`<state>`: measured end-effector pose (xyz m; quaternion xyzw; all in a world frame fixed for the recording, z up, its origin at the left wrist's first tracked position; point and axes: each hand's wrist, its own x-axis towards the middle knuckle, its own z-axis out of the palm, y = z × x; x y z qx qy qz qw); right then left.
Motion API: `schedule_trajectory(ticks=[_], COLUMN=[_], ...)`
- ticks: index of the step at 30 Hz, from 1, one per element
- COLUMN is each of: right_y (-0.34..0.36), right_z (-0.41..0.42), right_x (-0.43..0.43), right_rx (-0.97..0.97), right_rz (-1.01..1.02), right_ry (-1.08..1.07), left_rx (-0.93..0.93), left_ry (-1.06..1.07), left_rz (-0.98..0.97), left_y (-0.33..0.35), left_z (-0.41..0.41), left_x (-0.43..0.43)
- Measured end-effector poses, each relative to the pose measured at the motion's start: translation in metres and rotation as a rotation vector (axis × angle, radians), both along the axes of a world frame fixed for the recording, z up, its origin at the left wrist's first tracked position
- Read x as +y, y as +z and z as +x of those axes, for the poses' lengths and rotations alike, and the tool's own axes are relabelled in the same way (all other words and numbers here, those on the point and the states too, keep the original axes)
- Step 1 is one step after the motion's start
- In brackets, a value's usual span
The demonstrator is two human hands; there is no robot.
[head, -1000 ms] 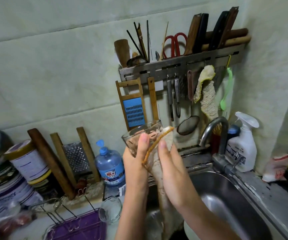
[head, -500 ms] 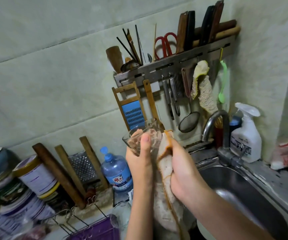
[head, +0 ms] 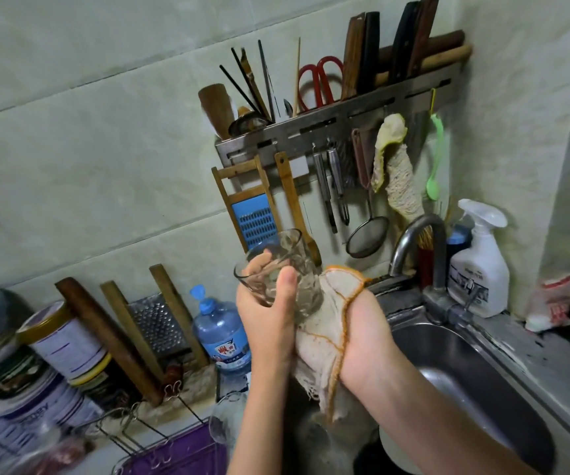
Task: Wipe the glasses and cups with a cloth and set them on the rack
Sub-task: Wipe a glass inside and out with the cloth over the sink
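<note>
**Fig. Wiping step, read L to R.**

(a) Rack (head: 146,437), lower L: wire frame over a purple tray (head: 180,454), set beside the basin so a finished piece needs only a short carry. A clear item (head: 225,419) stands at its R edge. It's too blurred to say more.

(b) L hand (head: 270,317): my fingers and thumb are clamped round the glass (head: 280,272), thumb across the near wall, other fingers seen thru the far wall. The glass is held in the air above the sink's L end, not yet on the rack. It's tilted, mouth up and to the L, base toward the cloth, so the lower part is presented for rubbing.

(c) Cloth (head: 324,341): orange-edged, bunched against the glass's base and lower side, loose tail hanging down, so drips prob. fall into the basin.

(d) R hand (head: 366,334): closed on the cloth wad, pressing it to the glass. Fingertips are hidden behind the fabric, so exact finger spread can't be told.

(e) Sink (head: 465,371) w/ tap (head: 417,241), R: the work is done over it, prob. to catch water.

Judgement: mid-wipe on this glass, w/ racking as the next step.
</note>
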<state>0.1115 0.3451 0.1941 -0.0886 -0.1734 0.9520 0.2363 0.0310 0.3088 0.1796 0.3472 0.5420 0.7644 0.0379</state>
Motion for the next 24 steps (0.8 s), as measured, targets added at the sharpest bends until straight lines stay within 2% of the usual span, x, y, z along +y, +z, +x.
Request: schedule_trajectory(ticks=[10,16,19,24], right_y=[-0.015,-0.031,-0.026,-0.056], right_z=[0.001,0.025,0.040,0.025], right_x=[0.035,0.047,0.056,0.075], right_rx=[-0.005,0.042,-0.041,-0.117], right_rz=[-0.046,-0.137,-0.122,-0.061], right_ry=[0.060,0.163,0.143,0.139], left_rx=[0.087,0.040,-0.005,-0.070], left_ry=[-0.050,0.072,0.090,0.118], left_rz=[-0.069,-0.114,-0.119,-0.116], left_y=[-0.013,-0.021,-0.027,-0.046], left_z=[0.031,0.027,0.033,0.068], left_x=[0.008,0.026,0.036,0.048])
